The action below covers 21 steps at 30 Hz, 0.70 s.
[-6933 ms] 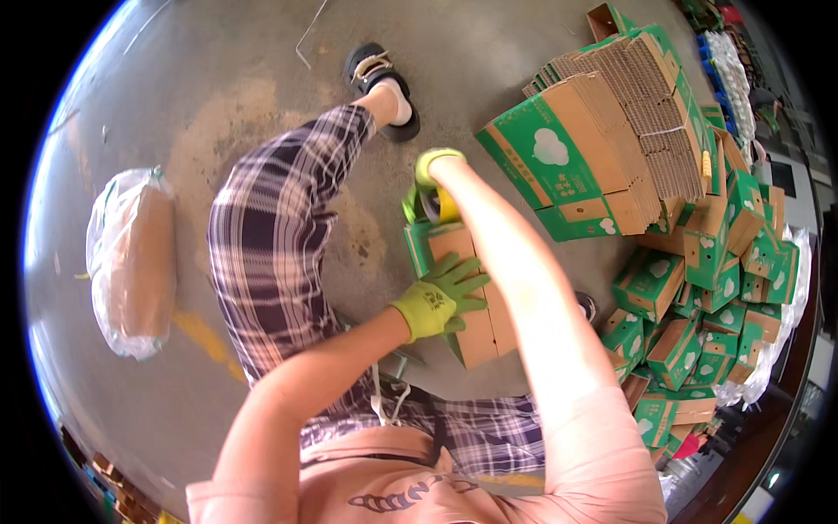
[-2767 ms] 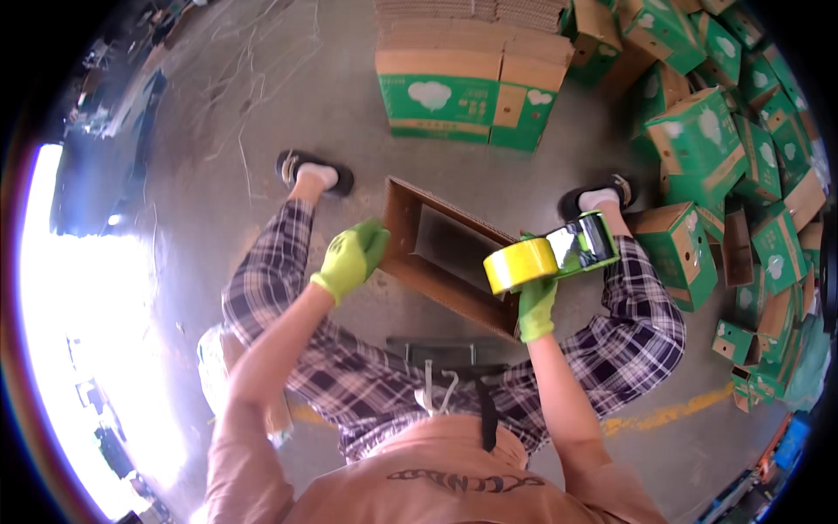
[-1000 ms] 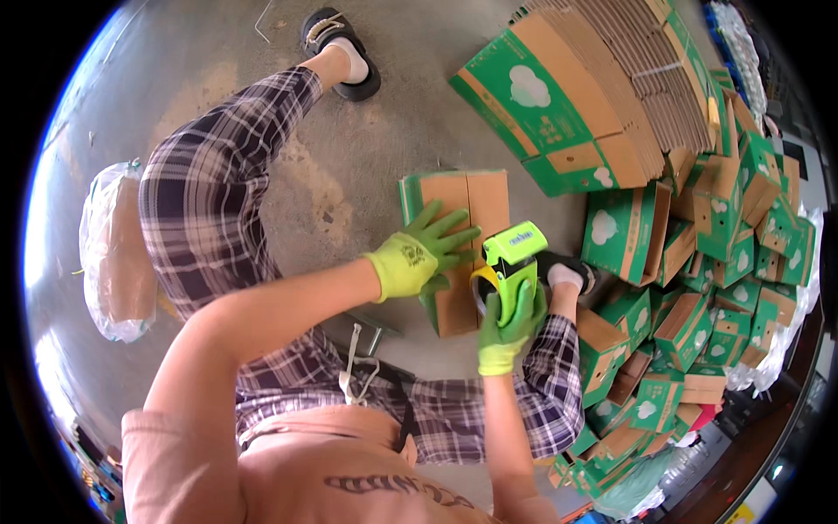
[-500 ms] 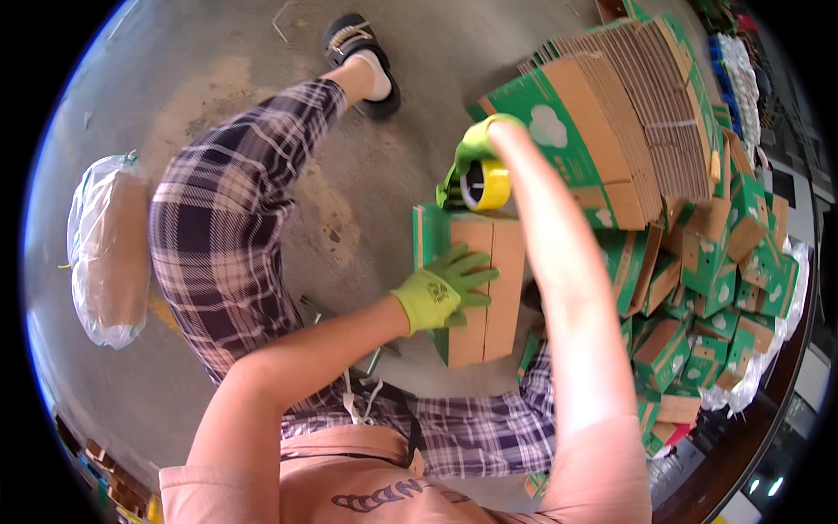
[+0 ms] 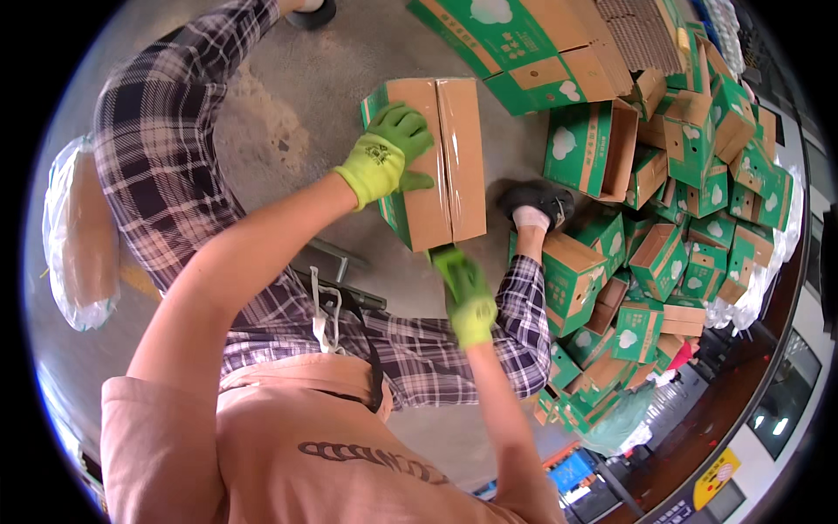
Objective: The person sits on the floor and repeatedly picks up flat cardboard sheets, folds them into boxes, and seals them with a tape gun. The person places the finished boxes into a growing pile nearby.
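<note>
A brown and green cardboard box (image 5: 458, 162) stands between my legs, a shiny strip of clear tape (image 5: 445, 131) running along its top seam. My left hand (image 5: 390, 150), in a yellow-green glove, grips its upper left side, fingers together on the top and thumb apart. At the near end of the box is my right hand (image 5: 467, 293), also gloved, slightly blurred and closed around a green tape dispenser (image 5: 443, 253). Most of that dispenser, including its yellow roll, is hidden by the hand.
Flattened green and brown cartons (image 5: 559, 52) are stacked at the far right. Below them is a heap of folded-up green boxes (image 5: 659, 258), close to my right shoe (image 5: 541, 203). A plastic-wrapped bundle (image 5: 83, 231) lies on the floor at the left.
My right hand with the tape dispenser has come from the far end of the box to its near end. Tape now shows along the seam. The view has shifted, and the left hand stays on the box.
</note>
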{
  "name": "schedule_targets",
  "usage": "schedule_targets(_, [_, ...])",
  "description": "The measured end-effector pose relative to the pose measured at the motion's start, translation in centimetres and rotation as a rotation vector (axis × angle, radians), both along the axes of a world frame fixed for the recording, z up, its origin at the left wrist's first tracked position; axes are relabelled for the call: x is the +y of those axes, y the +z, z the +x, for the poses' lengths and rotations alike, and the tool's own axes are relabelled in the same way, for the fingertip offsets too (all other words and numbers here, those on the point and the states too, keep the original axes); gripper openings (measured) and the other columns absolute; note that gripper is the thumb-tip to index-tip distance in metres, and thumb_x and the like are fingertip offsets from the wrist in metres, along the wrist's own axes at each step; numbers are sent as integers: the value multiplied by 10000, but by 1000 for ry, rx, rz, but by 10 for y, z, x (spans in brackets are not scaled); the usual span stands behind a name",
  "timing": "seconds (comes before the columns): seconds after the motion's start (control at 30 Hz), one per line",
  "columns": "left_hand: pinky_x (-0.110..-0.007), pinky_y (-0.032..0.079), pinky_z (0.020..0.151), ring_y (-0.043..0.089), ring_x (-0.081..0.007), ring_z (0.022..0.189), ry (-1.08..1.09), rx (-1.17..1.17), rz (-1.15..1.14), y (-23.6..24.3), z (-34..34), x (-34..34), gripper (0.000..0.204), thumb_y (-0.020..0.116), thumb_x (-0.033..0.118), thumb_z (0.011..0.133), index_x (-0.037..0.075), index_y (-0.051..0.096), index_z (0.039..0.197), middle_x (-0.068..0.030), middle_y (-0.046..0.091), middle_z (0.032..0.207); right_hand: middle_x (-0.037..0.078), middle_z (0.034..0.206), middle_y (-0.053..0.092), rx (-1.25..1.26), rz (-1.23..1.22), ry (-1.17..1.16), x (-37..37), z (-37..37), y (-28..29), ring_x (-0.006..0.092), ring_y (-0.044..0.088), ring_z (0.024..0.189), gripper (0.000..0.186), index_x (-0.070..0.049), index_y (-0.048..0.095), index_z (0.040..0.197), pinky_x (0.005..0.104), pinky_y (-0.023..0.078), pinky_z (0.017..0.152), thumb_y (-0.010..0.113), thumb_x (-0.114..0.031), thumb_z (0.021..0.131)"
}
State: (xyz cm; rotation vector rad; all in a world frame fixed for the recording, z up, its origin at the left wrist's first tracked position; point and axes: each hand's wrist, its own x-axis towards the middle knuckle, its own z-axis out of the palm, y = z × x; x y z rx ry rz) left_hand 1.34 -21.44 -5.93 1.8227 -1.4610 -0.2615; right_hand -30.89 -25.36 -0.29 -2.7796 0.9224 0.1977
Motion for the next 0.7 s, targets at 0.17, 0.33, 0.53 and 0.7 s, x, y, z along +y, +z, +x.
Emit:
schedule_targets(0.17, [-497, 324, 1094, 427, -376, 1248, -99, 9, 303, 27, -22, 31, 570, 771, 357, 648, 122, 601, 1138, -148, 497, 1275, 142, 957, 652, 5, -105, -90, -105, 59, -55, 352, 621, 862, 155, -120, 683, 903, 459, 505, 748, 607, -174, 780])
schedule_targets(0.33, [-621, 267, 1093, 321, -375, 1384, -262, -391, 242, 60, 73, 14, 687, 774, 399, 658, 210, 571, 1286, -133, 334, 1519, 151, 1040, 620, -388, 12, -253, -239, 147, -11, 376, 605, 932, 239, -107, 656, 1025, 419, 489, 805, 687, -188, 803])
schedule_targets(0.53, [-493, 328, 1124, 203, -433, 1437, -78, 111, 155, 24, 32, 14, 691, 841, 268, 615, 120, 604, 1247, -216, 195, 1566, 64, 893, 703, 557, 397, -381, -298, 315, -66, 198, 634, 815, 372, -83, 738, 973, 341, 493, 747, 715, -420, 816])
schedule_targets(0.7, [-502, 383, 1077, 264, -445, 1408, 72, 166, 116, 13, 14, 21, 648, 847, 265, 626, 156, 622, 1224, -185, 243, 1559, 119, 947, 692, 971, 606, -140, -255, 362, -35, 224, 643, 854, 263, -86, 687, 984, 368, 485, 793, 606, -309, 871])
